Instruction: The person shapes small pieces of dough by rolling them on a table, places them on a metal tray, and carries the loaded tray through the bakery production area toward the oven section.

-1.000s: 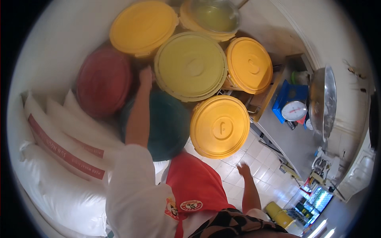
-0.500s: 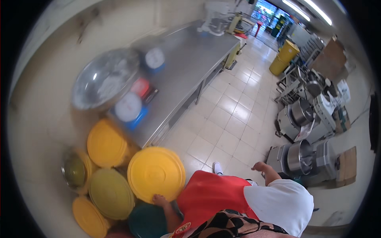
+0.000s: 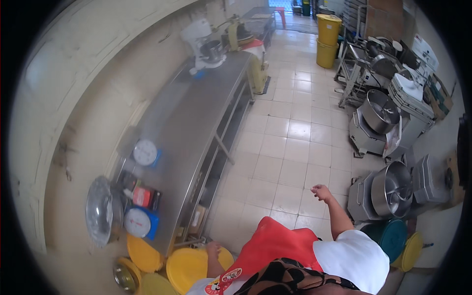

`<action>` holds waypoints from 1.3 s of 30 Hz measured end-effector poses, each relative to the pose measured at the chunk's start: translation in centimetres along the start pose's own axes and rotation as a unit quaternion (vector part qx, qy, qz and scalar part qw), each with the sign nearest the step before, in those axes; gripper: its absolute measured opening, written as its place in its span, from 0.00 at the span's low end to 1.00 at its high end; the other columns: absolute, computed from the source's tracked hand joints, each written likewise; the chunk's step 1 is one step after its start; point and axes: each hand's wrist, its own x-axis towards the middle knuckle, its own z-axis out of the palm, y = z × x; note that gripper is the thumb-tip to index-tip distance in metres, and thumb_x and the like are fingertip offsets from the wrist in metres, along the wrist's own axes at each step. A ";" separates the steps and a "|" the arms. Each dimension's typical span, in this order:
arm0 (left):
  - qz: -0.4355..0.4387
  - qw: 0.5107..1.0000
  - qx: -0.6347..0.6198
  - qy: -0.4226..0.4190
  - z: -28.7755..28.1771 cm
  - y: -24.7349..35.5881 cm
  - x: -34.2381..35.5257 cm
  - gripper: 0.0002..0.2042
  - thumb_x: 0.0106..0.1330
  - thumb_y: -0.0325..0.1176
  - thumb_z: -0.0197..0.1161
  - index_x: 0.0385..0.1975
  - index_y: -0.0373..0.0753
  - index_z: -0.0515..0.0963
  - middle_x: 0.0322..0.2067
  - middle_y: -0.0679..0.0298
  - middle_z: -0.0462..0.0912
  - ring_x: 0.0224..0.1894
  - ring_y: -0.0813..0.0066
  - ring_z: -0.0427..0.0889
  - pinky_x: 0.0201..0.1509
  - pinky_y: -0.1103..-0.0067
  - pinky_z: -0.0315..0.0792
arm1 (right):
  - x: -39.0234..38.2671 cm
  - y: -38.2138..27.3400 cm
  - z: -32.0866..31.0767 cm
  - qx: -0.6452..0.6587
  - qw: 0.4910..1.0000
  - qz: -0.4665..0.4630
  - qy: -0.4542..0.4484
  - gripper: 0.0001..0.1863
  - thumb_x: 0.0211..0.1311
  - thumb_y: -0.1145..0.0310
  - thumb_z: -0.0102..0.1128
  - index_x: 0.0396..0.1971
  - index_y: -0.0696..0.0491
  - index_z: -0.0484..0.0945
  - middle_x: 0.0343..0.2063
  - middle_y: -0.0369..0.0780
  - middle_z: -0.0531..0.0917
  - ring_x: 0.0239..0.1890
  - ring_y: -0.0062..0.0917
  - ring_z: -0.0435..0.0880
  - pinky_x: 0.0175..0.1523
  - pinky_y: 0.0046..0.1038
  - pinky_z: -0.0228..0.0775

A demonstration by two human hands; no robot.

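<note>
My right hand [image 3: 321, 193] hangs over the tiled floor, empty, with the fingers loosely bent and a little apart. My left hand [image 3: 213, 249] is low beside my red apron [image 3: 282, 241], at the near end of the steel table. It appears in front of the yellow lid [image 3: 189, 270] of a round bin; I cannot tell whether it touches it. Its fingers look loose, and nothing shows in them. More yellow lids [image 3: 145, 254] stand to its left, one beneath a steel bowl [image 3: 124, 276].
The steel table [image 3: 189, 118] along the left wall bears two dial scales [image 3: 137, 222], a red box [image 3: 142, 196], a large metal bowl [image 3: 100, 211] and a white stand mixer [image 3: 205, 45]. Floor mixers [image 3: 392, 189] line the right side. Stacked yellow bins [image 3: 326, 53] stand farther off.
The view has swung up and to the right, so the table and bins sit lower. My left hand, earlier on the yellow lid's edge, now shows nearer the table end. My right hand remains empty.
</note>
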 end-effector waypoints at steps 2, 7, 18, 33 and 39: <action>0.036 0.987 0.120 -0.106 6.2 3.0 -0.6 0.09 0.67 0.42 0.61 0.35 0.45 0.79 0.27 0.66 0.80 0.26 0.69 0.80 0.26 0.68 0.73 | 2.2 -3.0 -3.0 0.123 0.991 0.004 0.048 0.26 0.67 0.52 0.64 0.56 0.56 0.79 0.45 0.42 0.86 0.44 0.32 0.86 0.42 0.37 0.78; -0.043 0.979 0.178 -0.094 14.0 10.7 3.0 0.13 0.68 0.43 0.61 0.44 0.42 0.78 0.31 0.60 0.82 0.30 0.65 0.83 0.29 0.63 0.76 | 9.0 -6.2 -8.3 0.180 0.978 -0.006 0.102 0.25 0.66 0.54 0.65 0.55 0.56 0.80 0.39 0.41 0.87 0.38 0.28 0.86 0.33 0.32 0.77; 0.054 0.944 0.303 -0.118 53.9 44.3 20.3 0.08 0.65 0.35 0.62 0.42 0.45 0.79 0.25 0.64 0.78 0.25 0.69 0.79 0.25 0.68 0.72 | 11.7 12.2 -21.5 0.189 0.866 0.348 0.304 0.11 0.64 0.62 0.62 0.34 0.56 0.80 0.21 0.42 0.79 0.21 0.34 0.80 0.27 0.46 0.72; 0.161 0.881 0.312 -0.318 110.5 83.4 20.3 0.12 0.67 0.43 0.64 0.43 0.42 0.81 0.33 0.65 0.84 0.30 0.73 0.83 0.30 0.71 0.75 | 51.1 -4.4 -37.1 0.226 0.857 0.396 0.240 0.17 0.55 0.54 0.73 0.28 0.55 0.84 0.22 0.48 0.83 0.22 0.38 0.83 0.26 0.41 0.72; 0.053 0.958 0.087 -0.269 117.7 97.1 21.6 0.11 0.68 0.40 0.62 0.46 0.45 0.78 0.38 0.66 0.81 0.36 0.72 0.82 0.40 0.67 0.75 | 81.5 -27.3 -64.6 0.170 0.932 0.067 0.312 0.09 0.67 0.63 0.62 0.33 0.53 0.82 0.22 0.33 0.77 0.22 0.19 0.74 0.23 0.27 0.63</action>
